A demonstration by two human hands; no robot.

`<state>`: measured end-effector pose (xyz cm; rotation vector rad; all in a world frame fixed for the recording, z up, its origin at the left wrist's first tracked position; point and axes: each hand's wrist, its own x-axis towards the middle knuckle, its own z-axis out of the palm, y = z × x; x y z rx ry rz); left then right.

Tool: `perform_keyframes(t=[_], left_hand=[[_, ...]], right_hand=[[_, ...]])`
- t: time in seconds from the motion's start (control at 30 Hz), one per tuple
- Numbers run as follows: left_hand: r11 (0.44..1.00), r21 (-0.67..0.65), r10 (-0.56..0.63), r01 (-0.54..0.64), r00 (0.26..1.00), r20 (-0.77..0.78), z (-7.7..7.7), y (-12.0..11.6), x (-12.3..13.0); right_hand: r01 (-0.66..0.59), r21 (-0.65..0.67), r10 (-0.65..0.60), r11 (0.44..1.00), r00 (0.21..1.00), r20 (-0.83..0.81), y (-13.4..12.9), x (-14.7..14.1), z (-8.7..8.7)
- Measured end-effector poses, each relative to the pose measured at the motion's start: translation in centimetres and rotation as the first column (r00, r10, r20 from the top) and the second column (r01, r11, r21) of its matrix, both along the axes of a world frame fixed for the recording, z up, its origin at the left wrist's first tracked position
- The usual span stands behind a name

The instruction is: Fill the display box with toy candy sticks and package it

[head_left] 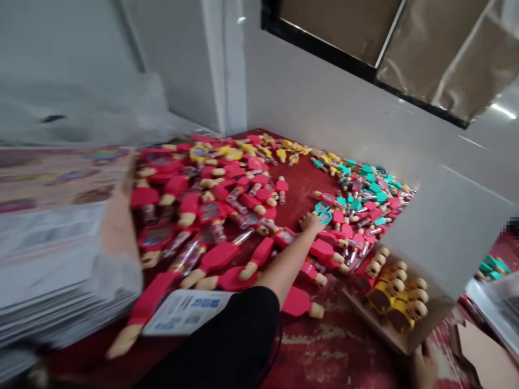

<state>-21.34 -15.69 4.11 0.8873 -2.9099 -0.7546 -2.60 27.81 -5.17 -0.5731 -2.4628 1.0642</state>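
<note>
A large heap of red figure-shaped plastic toys (219, 254) with tan ends and clear tube parts covers a red surface (302, 183). Teal-topped toys (357, 204) lie at its right, yellow ones (259, 147) at the far edge. My left hand (312, 222) reaches into the heap, fingers on the toys beside the teal ones. My right hand (424, 367) is at the bottom edge of the view, gripping the lower edge of a cardboard box (389, 324). Yellow and red toys (393, 292) stand packed in that box. A white printed card (184, 312) lies under my left forearm.
A tall stack of printed flattened sheets (52, 254) stands at the left, blurred. A white box flap (441, 232) rises behind the cardboard box. Flat cardboard (482, 351) and a clear plastic bin (497, 308) sit at lower right. White walls and a brown-papered window stand behind.
</note>
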Motion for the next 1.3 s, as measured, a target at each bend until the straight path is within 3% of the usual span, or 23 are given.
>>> perform_keyframes(t=[0.1,0.2,0.33,0.53,0.67,0.8,0.87,0.93,1.0,1.03,1.1,1.13,1.2,1.3], left_hand=[[0.999,-0.037,-0.014,0.014,1.0,-0.003,0.0,-0.2,0.1],[0.998,-0.064,0.0,0.0,1.0,-0.006,0.0,-0.2,0.2],[0.998,-0.046,0.039,-0.041,0.999,-0.038,-0.3,-0.2,-0.1],[0.991,0.128,0.062,-0.035,0.974,-0.219,0.5,-0.2,-0.2],[0.979,0.203,0.105,0.007,0.839,-0.535,3.2,1.4,1.8],[0.944,0.196,-0.021,0.265,0.64,-0.768,5.2,5.8,8.2],[0.881,0.119,-0.158,0.458,0.522,-0.838,5.3,8.9,12.9],[0.771,-0.039,-0.347,0.635,0.368,-0.863,5.2,12.1,17.7],[0.571,-0.418,-0.647,0.707,0.073,-0.759,5.4,14.8,21.6],[0.469,-0.511,-0.726,0.72,-0.014,-0.687,5.7,15.9,23.0],[0.311,-0.579,-0.806,0.754,-0.113,-0.581,6.5,17.3,24.2],[0.268,-0.564,-0.821,0.781,-0.122,-0.558,7.1,17.7,24.1],[0.246,-0.535,-0.823,0.808,-0.117,-0.556,8.6,18.4,22.8],[0.304,-0.54,-0.805,0.785,-0.091,-0.586,11.1,19.9,19.3]], right_hand=[[-0.001,-0.172,0.007,0.985,0.999,0.032,-0.5,0.1,-0.1],[0.0,-0.254,0.001,0.967,1.0,0.005,-1.2,0.0,0.4],[-0.059,-0.294,0.036,0.954,0.996,-0.084,-1.7,0.0,1.2],[-0.098,-0.291,0.06,0.952,0.988,-0.139,-2.3,0.2,1.7],[-0.065,-0.314,0.012,0.947,0.986,-0.168,-2.2,0.3,1.7],[0.132,-0.339,-0.236,0.931,0.928,-0.287,-3.2,1.9,3.5],[0.128,-0.391,-0.3,0.912,0.857,-0.419,-4.7,3.7,5.4],[-0.084,-0.449,-0.212,0.89,0.795,-0.569,-6.7,5.7,7.6],[-0.344,-0.481,-0.03,0.807,0.788,-0.615,-8.4,7.7,10.1],[-0.401,-0.508,0.03,0.762,0.806,-0.591,-8.8,8.4,11.3],[-0.363,-0.597,0.019,0.716,0.864,-0.503,-8.6,9.2,13.7],[-0.302,-0.634,-0.042,0.712,0.883,-0.468,-8.0,9.3,14.7],[-0.183,-0.675,-0.196,0.715,0.874,-0.445,-6.3,8.7,16.4],[-0.024,-0.604,-0.397,0.797,0.732,-0.553,-4.3,6.3,17.4]])
